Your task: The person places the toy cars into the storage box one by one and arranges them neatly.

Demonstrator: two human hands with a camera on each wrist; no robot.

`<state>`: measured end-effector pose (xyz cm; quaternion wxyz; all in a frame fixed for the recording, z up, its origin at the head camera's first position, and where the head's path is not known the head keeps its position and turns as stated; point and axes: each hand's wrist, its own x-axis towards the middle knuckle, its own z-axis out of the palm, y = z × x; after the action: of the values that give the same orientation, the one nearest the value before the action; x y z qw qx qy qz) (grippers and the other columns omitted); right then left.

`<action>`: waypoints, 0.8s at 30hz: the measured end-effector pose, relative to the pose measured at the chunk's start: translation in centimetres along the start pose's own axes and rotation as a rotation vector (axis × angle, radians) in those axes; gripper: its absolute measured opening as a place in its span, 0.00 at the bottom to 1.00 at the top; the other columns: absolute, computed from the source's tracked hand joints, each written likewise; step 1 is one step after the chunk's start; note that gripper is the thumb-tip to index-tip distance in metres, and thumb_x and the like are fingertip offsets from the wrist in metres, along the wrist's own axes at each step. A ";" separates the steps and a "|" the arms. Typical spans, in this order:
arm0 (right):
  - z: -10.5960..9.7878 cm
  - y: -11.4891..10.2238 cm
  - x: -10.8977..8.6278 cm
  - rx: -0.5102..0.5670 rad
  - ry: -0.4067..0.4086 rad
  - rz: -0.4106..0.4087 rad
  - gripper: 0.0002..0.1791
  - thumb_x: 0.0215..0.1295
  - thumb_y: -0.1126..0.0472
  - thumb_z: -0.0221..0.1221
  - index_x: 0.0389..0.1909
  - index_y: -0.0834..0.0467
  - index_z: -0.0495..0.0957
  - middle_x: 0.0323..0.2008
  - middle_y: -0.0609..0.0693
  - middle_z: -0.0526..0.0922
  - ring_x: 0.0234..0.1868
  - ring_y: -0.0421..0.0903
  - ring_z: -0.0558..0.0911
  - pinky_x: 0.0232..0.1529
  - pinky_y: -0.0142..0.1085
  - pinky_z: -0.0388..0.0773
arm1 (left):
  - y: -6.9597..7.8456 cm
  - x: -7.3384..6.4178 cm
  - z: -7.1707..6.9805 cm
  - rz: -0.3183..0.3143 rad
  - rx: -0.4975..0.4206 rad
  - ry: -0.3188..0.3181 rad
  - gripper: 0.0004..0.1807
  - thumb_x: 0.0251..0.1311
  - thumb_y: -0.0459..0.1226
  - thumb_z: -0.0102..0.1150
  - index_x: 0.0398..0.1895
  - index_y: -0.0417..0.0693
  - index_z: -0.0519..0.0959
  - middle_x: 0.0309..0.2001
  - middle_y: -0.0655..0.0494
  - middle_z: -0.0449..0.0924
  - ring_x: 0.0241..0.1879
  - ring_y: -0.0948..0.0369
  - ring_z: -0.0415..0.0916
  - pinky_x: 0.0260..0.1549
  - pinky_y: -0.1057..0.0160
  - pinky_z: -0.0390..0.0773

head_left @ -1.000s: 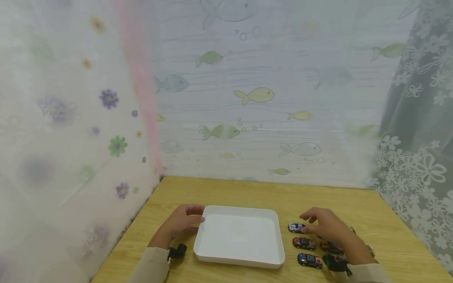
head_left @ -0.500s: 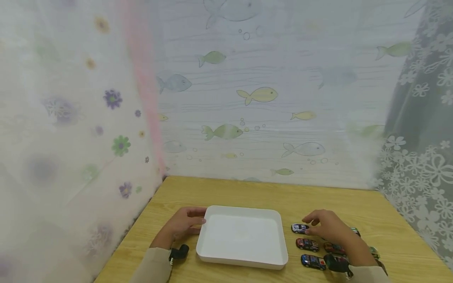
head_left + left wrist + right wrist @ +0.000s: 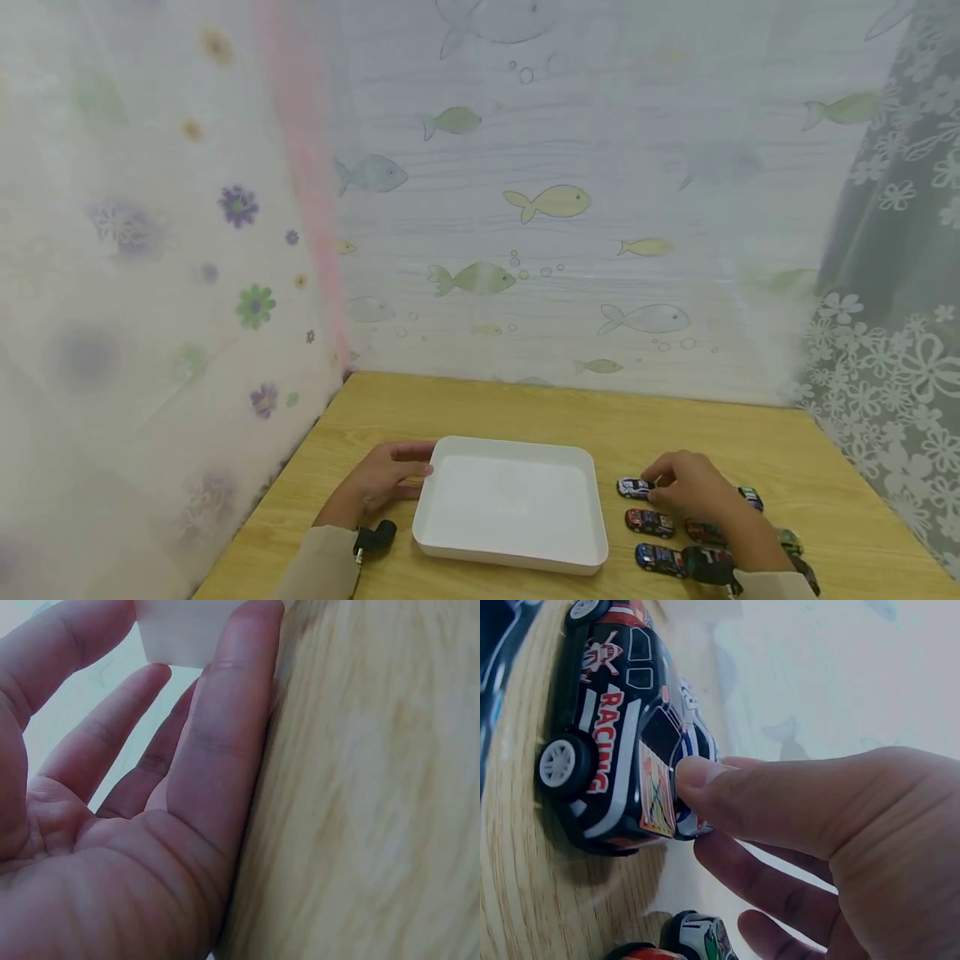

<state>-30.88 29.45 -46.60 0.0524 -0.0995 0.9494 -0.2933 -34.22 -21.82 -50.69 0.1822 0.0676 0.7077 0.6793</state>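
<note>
The white tray (image 3: 510, 564) lies on the wooden table in the head view. At its left side my left hand (image 3: 384, 477) touches the wall with extended, slightly bent fingers; in the left wrist view, fingertips meet the tray wall (image 3: 184, 634). To the tray's right, my right hand (image 3: 693, 487) pinches the rear end of a white and blue toy car (image 3: 632, 487), which stands on the table. In the right wrist view, the thumb lies against this white toy car (image 3: 697, 735), partly hidden behind a black toy car marked RACING (image 3: 604, 750).
Nearer the person stand a red and black toy car (image 3: 649, 522) and a blue toy car (image 3: 660, 559). Several more toy cars, such as a green one (image 3: 789, 541), sit partly under the right forearm. Printed curtains (image 3: 555, 333) border the table (image 3: 465, 404) behind and at the sides.
My right hand has lowered slightly and its fingers have closed on the white toy car's rear end. The left hand stays at the tray's left side. The view has shifted a little.
</note>
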 end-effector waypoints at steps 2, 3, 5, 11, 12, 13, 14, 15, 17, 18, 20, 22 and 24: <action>0.2 0.0 0.0 -0.001 0.001 0.012 0.11 0.58 0.66 0.73 0.42 0.55 0.89 0.37 0.46 0.88 0.38 0.43 0.83 0.40 0.43 0.85 | -0.1 0.0 -0.1 -0.002 -0.006 -0.002 0.30 0.66 0.36 0.69 0.70 0.39 0.74 0.66 0.43 0.78 0.55 0.54 0.83 0.52 0.50 0.87; 0.3 -0.1 0.0 -0.002 0.002 0.015 0.11 0.58 0.66 0.73 0.42 0.56 0.89 0.37 0.46 0.88 0.38 0.43 0.83 0.40 0.43 0.85 | -0.2 0.0 -0.1 -0.001 -0.008 -0.002 0.30 0.66 0.36 0.69 0.70 0.39 0.74 0.66 0.43 0.78 0.55 0.54 0.83 0.52 0.50 0.87; 0.3 -0.1 0.1 -0.003 0.002 0.021 0.11 0.58 0.66 0.72 0.42 0.56 0.89 0.37 0.47 0.88 0.38 0.43 0.84 0.40 0.44 0.85 | -0.2 0.0 -0.1 0.002 -0.016 -0.005 0.31 0.65 0.36 0.69 0.70 0.39 0.74 0.67 0.43 0.77 0.56 0.53 0.83 0.52 0.50 0.86; 0.5 -0.5 0.2 -0.011 0.002 0.018 0.11 0.57 0.65 0.73 0.42 0.56 0.89 0.37 0.46 0.88 0.38 0.43 0.84 0.40 0.44 0.85 | 0.0 -0.1 -0.1 0.001 -0.014 0.004 0.33 0.64 0.36 0.70 0.71 0.39 0.73 0.69 0.41 0.74 0.56 0.54 0.82 0.52 0.50 0.86; 0.6 -0.6 0.3 -0.017 0.002 0.019 0.11 0.57 0.65 0.72 0.42 0.56 0.88 0.37 0.46 0.88 0.38 0.42 0.84 0.40 0.44 0.85 | 0.0 -0.1 -0.1 -0.001 -0.010 0.010 0.33 0.64 0.36 0.71 0.71 0.39 0.73 0.70 0.41 0.74 0.56 0.54 0.82 0.52 0.50 0.86; 0.7 -0.6 0.3 -0.025 0.003 0.016 0.11 0.57 0.65 0.72 0.42 0.55 0.88 0.36 0.46 0.87 0.37 0.42 0.83 0.40 0.44 0.85 | 0.1 -0.2 -0.1 -0.002 -0.009 0.012 0.33 0.64 0.36 0.71 0.71 0.39 0.73 0.70 0.41 0.74 0.56 0.54 0.82 0.52 0.51 0.86; 0.7 -0.7 0.4 -0.032 0.004 0.009 0.11 0.57 0.66 0.72 0.42 0.55 0.88 0.35 0.45 0.87 0.37 0.42 0.82 0.40 0.44 0.84 | 0.2 -0.2 -0.2 -0.003 -0.011 0.015 0.33 0.64 0.36 0.70 0.71 0.39 0.73 0.70 0.42 0.74 0.56 0.54 0.82 0.52 0.51 0.86; 0.7 -0.7 0.5 -0.039 0.004 0.007 0.11 0.58 0.66 0.71 0.42 0.55 0.88 0.35 0.45 0.86 0.37 0.42 0.82 0.39 0.44 0.84 | 0.2 -0.3 -0.2 -0.002 -0.012 0.018 0.32 0.64 0.36 0.70 0.71 0.39 0.73 0.70 0.41 0.74 0.56 0.54 0.82 0.52 0.50 0.86; 0.7 -0.8 0.6 -0.060 0.010 0.004 0.11 0.58 0.65 0.71 0.42 0.54 0.88 0.35 0.45 0.86 0.37 0.42 0.81 0.39 0.44 0.84 | 0.3 -0.2 -0.2 0.002 -0.014 0.017 0.32 0.65 0.35 0.70 0.71 0.39 0.73 0.70 0.41 0.74 0.56 0.54 0.82 0.52 0.50 0.86; 0.6 -0.8 0.6 -0.067 0.015 -0.002 0.10 0.59 0.65 0.71 0.42 0.54 0.88 0.36 0.45 0.86 0.37 0.42 0.82 0.40 0.45 0.84 | 0.3 -0.2 -0.2 0.003 -0.017 0.016 0.31 0.65 0.35 0.70 0.71 0.40 0.73 0.70 0.42 0.74 0.56 0.54 0.82 0.52 0.50 0.86; 0.5 -0.9 0.5 -0.077 0.025 -0.024 0.10 0.60 0.64 0.71 0.42 0.53 0.88 0.37 0.45 0.87 0.39 0.43 0.83 0.41 0.46 0.85 | 0.3 -0.2 -0.1 0.002 -0.028 0.007 0.31 0.65 0.35 0.69 0.71 0.40 0.74 0.70 0.42 0.74 0.57 0.54 0.82 0.52 0.49 0.86; 0.3 -1.1 0.3 -0.086 0.038 -0.053 0.10 0.60 0.63 0.71 0.43 0.53 0.88 0.40 0.46 0.88 0.40 0.43 0.84 0.42 0.47 0.85 | 0.1 -0.2 -0.1 -0.002 -0.037 -0.002 0.31 0.65 0.35 0.69 0.71 0.40 0.74 0.70 0.42 0.74 0.57 0.54 0.82 0.53 0.49 0.86; 0.2 -1.4 0.1 -0.085 0.050 -0.089 0.10 0.61 0.62 0.72 0.43 0.53 0.88 0.41 0.46 0.88 0.41 0.44 0.85 0.43 0.46 0.86 | -0.1 -0.1 0.0 -0.007 -0.041 -0.009 0.31 0.65 0.35 0.69 0.71 0.41 0.74 0.70 0.43 0.74 0.57 0.54 0.82 0.53 0.49 0.86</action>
<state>-30.72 28.20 -46.04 0.0112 -0.1362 0.9567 -0.2570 -34.10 -21.86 -50.73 0.1890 0.0643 0.6932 0.6926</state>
